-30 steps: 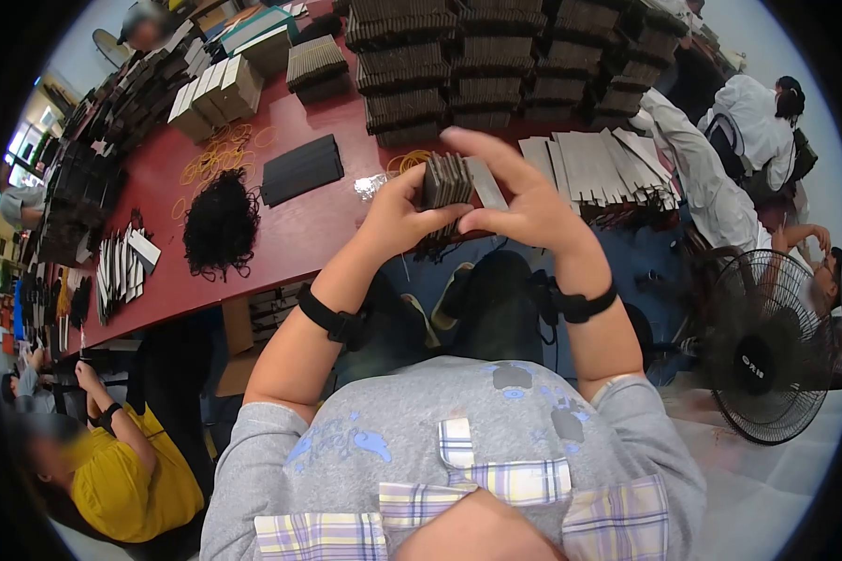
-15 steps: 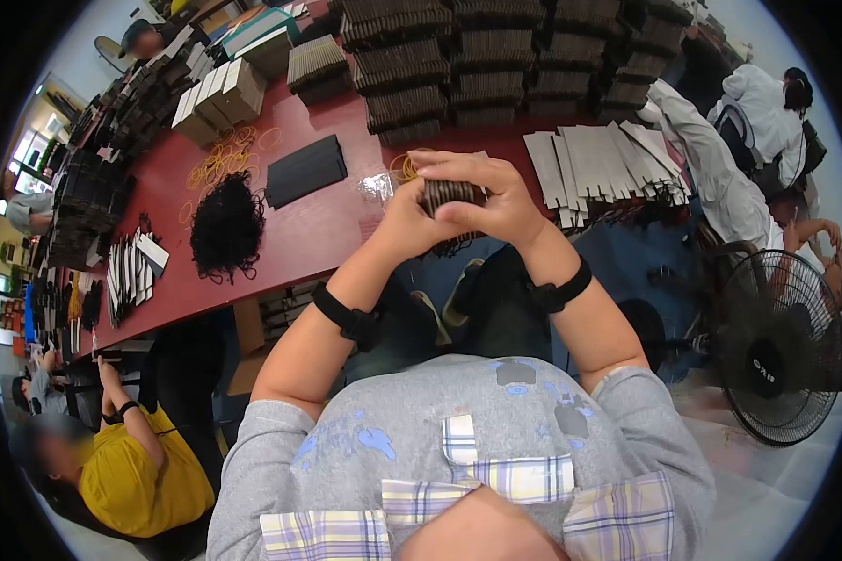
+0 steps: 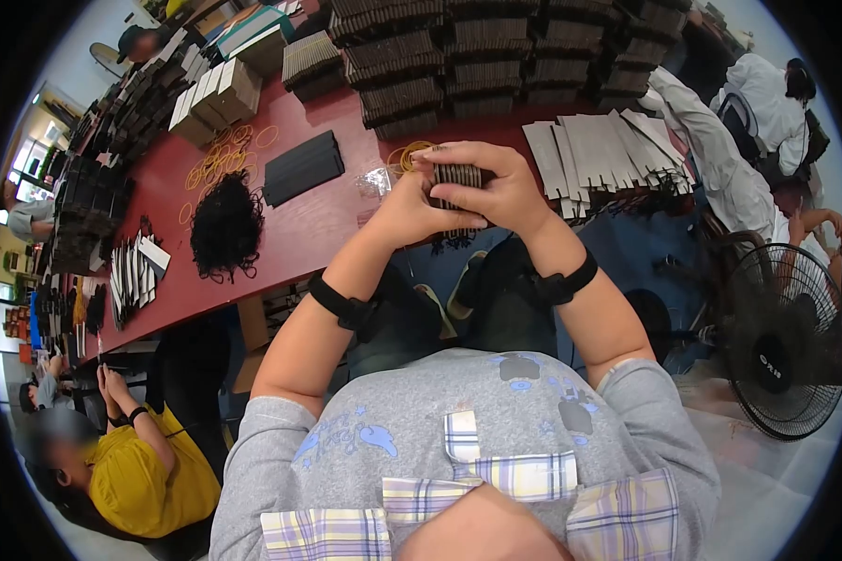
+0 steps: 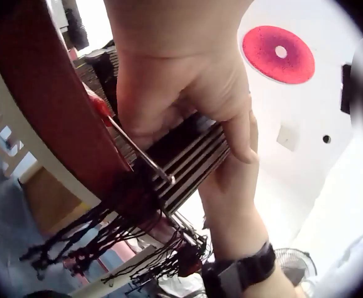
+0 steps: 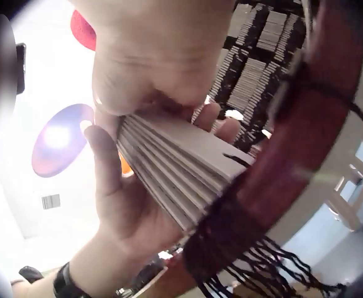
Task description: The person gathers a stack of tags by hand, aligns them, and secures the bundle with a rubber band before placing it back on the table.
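A thick bundle of flat cards (image 3: 458, 175) is held upright between both hands in the head view, just off the table's front edge. My left hand (image 3: 409, 208) grips its left side, with the thumb along the near lower side. The right hand (image 3: 513, 192) wraps the bundle from the right, thumb across the near face and fingers over the far side. In the left wrist view the card bundle (image 4: 197, 161) shows dark and pale layers. Pale edges fan slightly in the bundle (image 5: 175, 161) in the right wrist view. Black cords (image 5: 256, 261) dangle from its lower end.
Yellow rubber bands (image 3: 220, 154), a black cord heap (image 3: 226, 229) and a dark flat stack (image 3: 304, 168) lie on the red table (image 3: 281, 234). Pale corded cards (image 3: 599, 154) lie right; tall stacks (image 3: 486, 56) stand behind. A metal rod (image 4: 138, 152) sits at the table edge.
The right hand was spread with a pale card at the bundle's right side; it has closed in around the bundle. The left hand stays on the bundle, its thumb now lower.
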Demonstrator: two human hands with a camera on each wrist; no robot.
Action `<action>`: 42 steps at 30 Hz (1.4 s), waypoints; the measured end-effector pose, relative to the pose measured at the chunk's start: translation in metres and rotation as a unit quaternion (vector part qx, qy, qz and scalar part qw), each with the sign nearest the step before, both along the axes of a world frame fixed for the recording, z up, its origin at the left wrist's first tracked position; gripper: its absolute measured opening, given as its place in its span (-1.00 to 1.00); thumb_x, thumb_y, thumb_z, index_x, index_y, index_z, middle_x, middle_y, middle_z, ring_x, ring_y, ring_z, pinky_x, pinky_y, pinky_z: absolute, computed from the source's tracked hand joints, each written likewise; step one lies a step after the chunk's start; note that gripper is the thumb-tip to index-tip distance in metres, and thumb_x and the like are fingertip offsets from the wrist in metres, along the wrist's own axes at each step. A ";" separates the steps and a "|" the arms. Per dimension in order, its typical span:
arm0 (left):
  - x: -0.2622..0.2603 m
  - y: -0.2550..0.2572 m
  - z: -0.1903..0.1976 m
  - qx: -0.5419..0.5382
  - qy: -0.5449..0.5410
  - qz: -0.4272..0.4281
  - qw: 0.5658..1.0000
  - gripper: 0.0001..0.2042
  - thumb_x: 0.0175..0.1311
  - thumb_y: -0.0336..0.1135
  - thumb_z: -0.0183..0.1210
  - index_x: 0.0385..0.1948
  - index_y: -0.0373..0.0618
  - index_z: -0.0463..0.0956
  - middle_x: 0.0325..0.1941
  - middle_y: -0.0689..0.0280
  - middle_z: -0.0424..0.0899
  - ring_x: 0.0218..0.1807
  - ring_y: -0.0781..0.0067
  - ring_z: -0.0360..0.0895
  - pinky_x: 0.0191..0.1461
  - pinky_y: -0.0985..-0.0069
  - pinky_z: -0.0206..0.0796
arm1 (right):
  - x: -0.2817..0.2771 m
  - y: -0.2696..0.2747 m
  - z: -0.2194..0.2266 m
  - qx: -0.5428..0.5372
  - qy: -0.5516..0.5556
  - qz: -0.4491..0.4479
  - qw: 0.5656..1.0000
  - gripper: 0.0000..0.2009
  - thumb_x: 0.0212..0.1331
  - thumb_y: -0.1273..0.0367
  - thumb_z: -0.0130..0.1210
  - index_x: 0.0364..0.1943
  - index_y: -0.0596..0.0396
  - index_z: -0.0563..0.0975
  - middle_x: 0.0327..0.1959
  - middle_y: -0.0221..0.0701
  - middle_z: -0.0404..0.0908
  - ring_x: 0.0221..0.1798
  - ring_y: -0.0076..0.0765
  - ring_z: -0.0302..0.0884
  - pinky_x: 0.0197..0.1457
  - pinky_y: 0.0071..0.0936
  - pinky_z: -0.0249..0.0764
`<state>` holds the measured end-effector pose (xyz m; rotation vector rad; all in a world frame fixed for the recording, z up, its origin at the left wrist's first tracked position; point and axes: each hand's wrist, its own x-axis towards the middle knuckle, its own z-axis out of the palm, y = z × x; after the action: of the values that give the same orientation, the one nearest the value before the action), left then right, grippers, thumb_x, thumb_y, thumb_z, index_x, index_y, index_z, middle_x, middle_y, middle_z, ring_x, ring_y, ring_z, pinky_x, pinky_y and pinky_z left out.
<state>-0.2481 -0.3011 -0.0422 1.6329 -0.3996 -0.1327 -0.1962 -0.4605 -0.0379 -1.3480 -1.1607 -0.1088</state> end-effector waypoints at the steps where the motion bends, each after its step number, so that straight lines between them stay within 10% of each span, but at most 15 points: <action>1: -0.001 -0.003 0.004 0.028 -0.008 0.018 0.999 -0.60 -0.07 -0.44 0.45 -0.16 -0.33 0.53 -0.23 0.31 0.66 -0.16 0.55 0.59 -0.04 0.54 0.44 | -0.002 0.000 0.002 0.020 0.059 0.010 0.998 -0.46 -0.01 0.52 0.31 0.15 0.18 0.45 -0.02 -0.15 0.62 0.05 -0.23 0.59 0.13 -0.35 0.51; 8: -0.012 -0.012 0.038 -0.003 0.037 0.056 0.998 -0.66 0.00 -0.39 0.43 -0.17 -0.27 0.58 -0.21 0.31 0.68 -0.15 0.59 0.59 -0.07 0.58 0.44 | -0.005 -0.007 0.030 0.126 0.232 0.110 0.958 0.12 -0.08 -0.02 0.39 0.44 0.08 -0.15 0.28 0.09 0.30 0.29 -0.03 0.37 0.24 -0.24 0.43; 12: -0.016 -0.002 0.075 -0.241 0.057 0.088 0.965 -0.68 0.17 -0.40 0.26 -0.09 -0.37 0.49 -0.13 0.07 0.65 -0.10 0.26 0.64 -0.04 0.32 0.54 | -0.027 -0.003 0.008 0.068 0.345 0.249 0.902 0.02 -0.06 0.24 0.39 0.42 0.21 -0.08 0.31 -0.11 0.26 0.33 -0.29 0.27 0.27 -0.37 0.34; 16: -0.022 0.007 0.095 -0.238 0.078 0.168 0.954 -0.70 0.18 -0.38 0.26 -0.11 -0.36 0.49 -0.10 0.03 0.63 -0.04 0.19 0.62 0.00 0.23 0.55 | -0.063 0.009 0.025 -0.038 0.478 0.208 0.853 -0.79 0.31 0.32 0.05 -0.17 0.23 0.46 -0.54 -0.48 0.50 -0.51 -0.51 0.48 -0.40 -0.56 0.42; 19: -0.026 0.030 0.104 -0.253 0.081 0.188 0.946 -0.70 0.20 -0.35 0.24 -0.13 -0.36 0.49 -0.12 0.04 0.64 -0.01 0.14 0.61 0.08 0.21 0.50 | -0.059 0.005 0.027 -0.049 0.467 0.306 0.828 -0.75 0.43 0.29 -0.13 -0.33 0.18 0.43 -0.76 -0.60 0.22 -0.75 -0.64 0.11 -0.66 -0.61 0.05; 23: -0.036 0.037 0.103 -0.248 0.082 0.193 0.946 -0.72 0.23 -0.35 0.20 -0.11 -0.36 0.49 -0.11 0.03 0.64 0.01 0.12 0.60 0.12 0.22 0.47 | -0.066 -0.002 0.038 -0.149 0.478 0.266 0.824 -0.74 0.43 0.26 -0.12 -0.37 0.14 0.42 -0.76 -0.65 0.16 -0.75 -0.71 0.00 -0.68 -0.63 -0.06; 27: -0.042 0.043 0.092 -0.251 0.066 0.235 0.937 -0.72 0.25 -0.36 0.18 -0.08 -0.34 0.46 -0.11 0.07 0.63 0.01 0.13 0.59 0.14 0.18 0.47 | -0.070 0.013 0.031 -0.135 0.253 -0.031 0.958 -0.71 0.30 0.23 0.05 -0.15 0.21 0.45 -0.61 -0.49 0.46 -0.59 -0.49 0.42 -0.47 -0.48 0.40; 30: -0.033 0.057 0.085 -0.325 0.088 0.288 0.896 -0.72 0.26 -0.34 0.19 -0.08 -0.31 0.44 -0.13 0.09 0.62 0.01 0.13 0.59 0.13 0.16 0.48 | -0.085 0.037 0.043 -0.111 -0.056 -0.272 0.954 -0.66 0.23 0.24 0.11 -0.05 0.21 0.44 -0.48 -0.36 0.53 -0.43 -0.43 0.52 -0.27 -0.44 0.48; 34: -0.049 0.073 0.104 -0.366 0.055 0.297 0.880 -0.78 0.23 -0.37 0.22 -0.18 -0.27 0.47 -0.25 0.15 0.64 -0.16 0.26 0.65 -0.06 0.34 0.55 | -0.069 0.051 0.038 -0.135 0.157 -0.057 0.977 -0.70 0.28 0.28 0.06 -0.01 0.17 0.41 -0.54 -0.40 0.44 -0.54 -0.48 0.40 -0.43 -0.43 0.40; 35: -0.048 0.087 0.107 -0.368 0.031 0.298 0.880 -0.78 0.23 -0.38 0.22 -0.19 -0.29 0.46 -0.25 0.12 0.64 -0.14 0.23 0.64 -0.03 0.30 0.56 | -0.068 0.045 0.040 -0.144 0.341 0.064 0.927 -0.78 0.35 0.29 -0.03 -0.11 0.17 0.42 -0.60 -0.53 0.36 -0.61 -0.54 0.29 -0.50 -0.47 0.31; 38: -0.062 0.099 0.130 -0.331 0.011 0.314 0.890 -0.78 0.23 -0.40 0.21 -0.19 -0.32 0.47 -0.24 0.13 0.65 -0.15 0.25 0.65 -0.06 0.30 0.59 | -0.062 0.029 0.036 -0.161 0.374 0.185 0.894 -0.81 0.40 0.31 -0.11 -0.25 0.15 0.42 -0.61 -0.60 0.33 -0.57 -0.59 0.29 -0.47 -0.55 0.27; 42: -0.066 0.092 0.146 -0.272 -0.023 0.273 0.922 -0.77 0.20 -0.40 0.24 -0.19 -0.34 0.50 -0.27 0.13 0.67 -0.18 0.29 0.66 -0.11 0.31 0.60 | -0.083 0.035 0.029 -0.192 0.227 0.072 0.952 -0.76 0.45 0.29 -0.19 -0.36 0.11 0.38 -0.60 -0.56 0.34 -0.54 -0.62 0.30 -0.38 -0.62 0.32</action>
<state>-0.3146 -0.2093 0.1035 1.1398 0.0065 0.4082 -0.2793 -0.4254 -0.0087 -1.5155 -0.9049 0.5340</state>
